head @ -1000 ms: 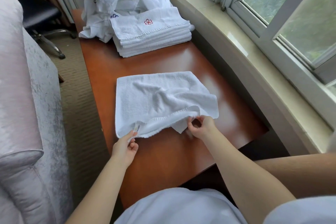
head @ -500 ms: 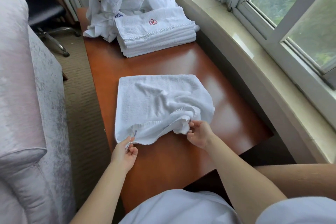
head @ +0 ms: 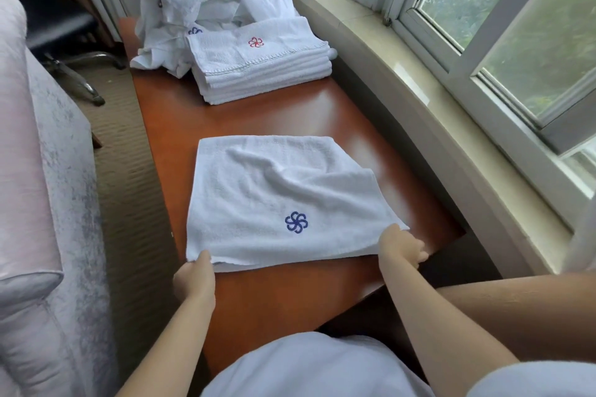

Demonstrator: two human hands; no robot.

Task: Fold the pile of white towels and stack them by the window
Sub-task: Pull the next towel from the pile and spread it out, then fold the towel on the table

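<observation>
A white towel (head: pixel 277 196) with a blue flower emblem lies folded on the brown wooden table (head: pixel 258 296), near its front end. My left hand (head: pixel 195 279) pinches the towel's near left corner. My right hand (head: pixel 401 246) grips its near right corner at the table's right edge. Farther back, a stack of several folded white towels (head: pixel 261 63) with a red emblem on top sits by the window. Behind the stack rises a heap of unfolded white towels (head: pixel 206 0).
A pale stone window sill (head: pixel 429 113) runs along the table's right side under the windows (head: pixel 503 22). A light grey sofa (head: pixel 42 203) stands on the left, across a strip of carpet. A chair base (head: pixel 77 74) shows at the back left.
Both hands pulled the towel's near edge toward me and spread its corners apart. The bunched fold is smoothed out and the blue emblem now faces up.
</observation>
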